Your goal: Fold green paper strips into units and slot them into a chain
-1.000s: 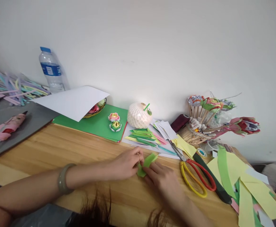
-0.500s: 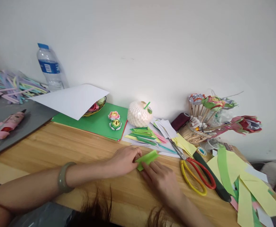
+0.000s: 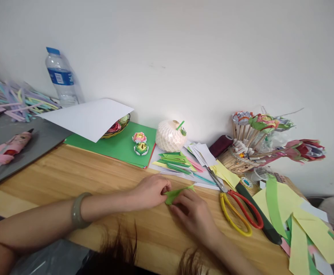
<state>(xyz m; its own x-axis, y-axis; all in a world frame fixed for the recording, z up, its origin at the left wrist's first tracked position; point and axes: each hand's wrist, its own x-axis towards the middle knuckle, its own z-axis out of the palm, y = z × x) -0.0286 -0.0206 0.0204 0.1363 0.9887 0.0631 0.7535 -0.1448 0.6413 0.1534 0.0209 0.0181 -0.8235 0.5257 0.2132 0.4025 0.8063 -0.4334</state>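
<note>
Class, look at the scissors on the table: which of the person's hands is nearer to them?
Right. The right hand is just left of the scissors; the left hand is farther left, at the far end of the green paper.

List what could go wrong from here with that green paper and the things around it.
The green paper could crease crookedly or tear, with the left hand and right hand both on it.
The scissors lie close to the right hand; a bump might shift them.
The loosely piled folded strips could scatter if brushed.
</note>
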